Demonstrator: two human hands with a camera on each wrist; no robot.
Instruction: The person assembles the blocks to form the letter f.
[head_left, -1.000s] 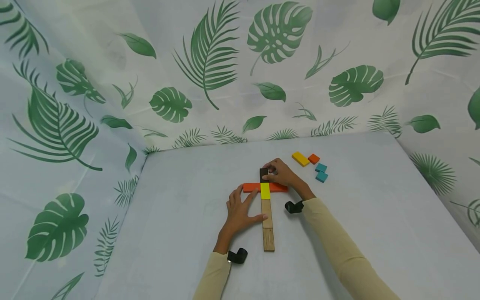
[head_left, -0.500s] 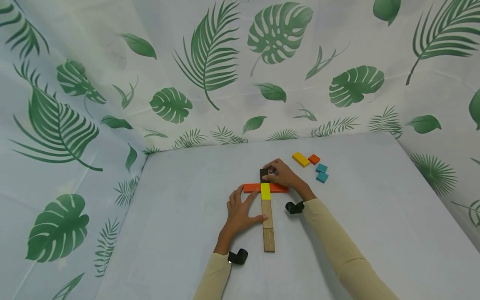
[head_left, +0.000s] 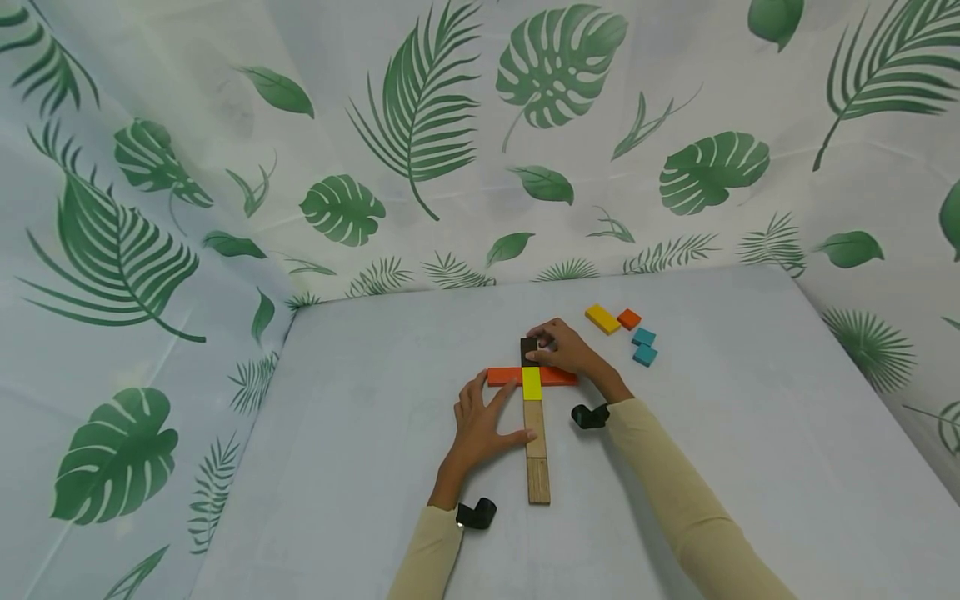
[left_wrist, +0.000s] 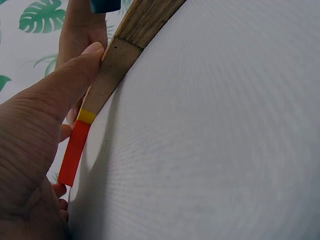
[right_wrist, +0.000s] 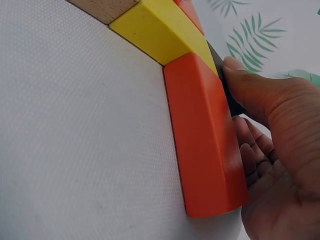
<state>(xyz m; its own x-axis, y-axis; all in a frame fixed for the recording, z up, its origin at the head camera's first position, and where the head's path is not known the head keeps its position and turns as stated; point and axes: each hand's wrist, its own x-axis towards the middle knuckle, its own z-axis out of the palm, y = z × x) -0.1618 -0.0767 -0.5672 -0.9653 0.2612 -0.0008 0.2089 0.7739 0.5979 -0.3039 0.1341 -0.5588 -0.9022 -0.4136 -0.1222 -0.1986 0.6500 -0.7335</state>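
Note:
Blocks lie in a cross: two wooden blocks end to end, a yellow block above them, a red block to its left and another red block to its right. A black block tops the column. My right hand pinches this black block at its right side, thumb and fingers curled. My left hand lies spread, its thumb touching the upper wooden block and its fingers at the left red block. In the right wrist view, the black block is partly hidden behind the thumb.
On the white table, right of the cross and farther back, lie a loose yellow block, a small orange-red block and two teal blocks. A leaf-patterned cloth rises behind the table and at its sides.

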